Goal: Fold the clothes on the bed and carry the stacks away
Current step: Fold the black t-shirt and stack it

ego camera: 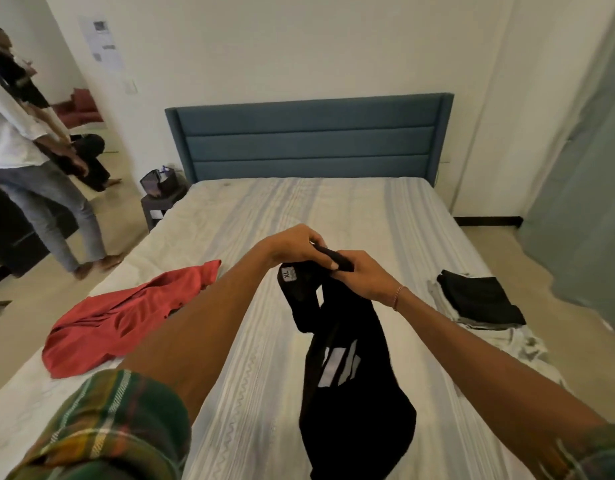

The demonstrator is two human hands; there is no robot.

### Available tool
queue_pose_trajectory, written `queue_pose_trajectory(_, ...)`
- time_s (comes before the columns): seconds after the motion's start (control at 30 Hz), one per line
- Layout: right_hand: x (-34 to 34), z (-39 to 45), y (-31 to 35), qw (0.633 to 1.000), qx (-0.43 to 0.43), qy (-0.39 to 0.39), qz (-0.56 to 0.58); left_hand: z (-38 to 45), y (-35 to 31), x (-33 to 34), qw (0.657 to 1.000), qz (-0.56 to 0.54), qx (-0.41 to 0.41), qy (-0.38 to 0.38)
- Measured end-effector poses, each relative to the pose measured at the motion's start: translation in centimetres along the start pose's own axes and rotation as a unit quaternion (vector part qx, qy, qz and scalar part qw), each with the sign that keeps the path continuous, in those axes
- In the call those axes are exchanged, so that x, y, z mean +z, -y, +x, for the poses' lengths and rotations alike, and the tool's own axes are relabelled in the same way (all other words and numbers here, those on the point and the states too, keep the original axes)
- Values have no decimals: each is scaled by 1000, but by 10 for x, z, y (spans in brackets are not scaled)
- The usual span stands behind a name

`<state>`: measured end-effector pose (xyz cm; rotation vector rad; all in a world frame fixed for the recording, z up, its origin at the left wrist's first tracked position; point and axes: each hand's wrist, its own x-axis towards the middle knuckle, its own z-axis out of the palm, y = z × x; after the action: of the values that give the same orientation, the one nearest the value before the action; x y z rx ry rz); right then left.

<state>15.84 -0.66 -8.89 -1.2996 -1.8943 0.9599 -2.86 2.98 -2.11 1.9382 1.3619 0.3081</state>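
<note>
Head view: left hand (292,245) and right hand (363,271), each grip pinching black shirt (351,368) collar; soft, light, limp; best held at shoulders.

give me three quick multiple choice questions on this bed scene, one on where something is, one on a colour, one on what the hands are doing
1. Where does the folded stack lie?
A. by the headboard
B. on the bed's right side
C. on the floor

2. What colour is the unfolded shirt spread on the bed?
A. red
B. blue
C. yellow

3. What are the hands doing?
A. resting flat
B. both gripping the black garment
C. holding nothing

Answers: B, the stack sits near the right edge; A, the shirt is plainly red; B, the left hand and right hand pinch its top while it hangs.
</note>
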Motion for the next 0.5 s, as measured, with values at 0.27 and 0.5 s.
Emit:
queue_pose_trajectory(0.27, -40, -12, 17, 972, 82, -152, 162, 9, 16, -7, 998, -47, 14, 33)
queue_pose_trajectory(0.5, -33, -10, 27, 987, 88, -45, 126, 22, -6, -4, 970, -200, 106, -89)
